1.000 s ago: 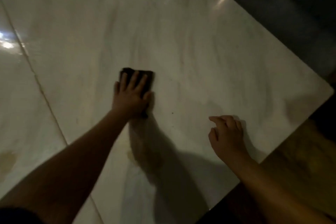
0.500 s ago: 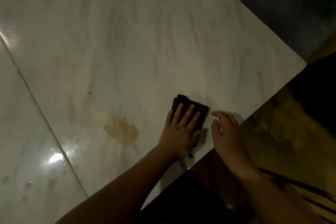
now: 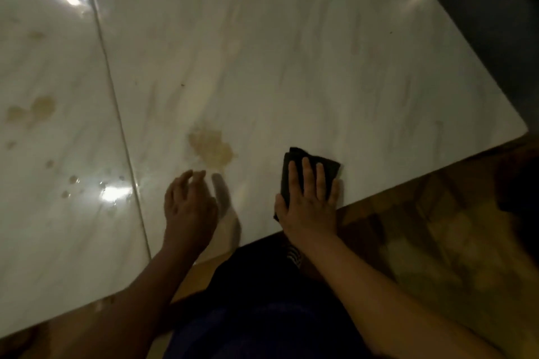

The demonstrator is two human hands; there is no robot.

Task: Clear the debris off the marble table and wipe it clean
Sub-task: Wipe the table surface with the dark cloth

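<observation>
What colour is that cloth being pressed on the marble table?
Black, or very dark, in this dim head view: the cloth lies under the right hand.

Free passage is offered across the white veined marble tabletop; near edge is taken by folded black cloth under right hand, left hand alongside.

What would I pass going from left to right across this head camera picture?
Small brown spots → seam between the marble slabs → left hand → right hand pressing the black cloth.
</observation>
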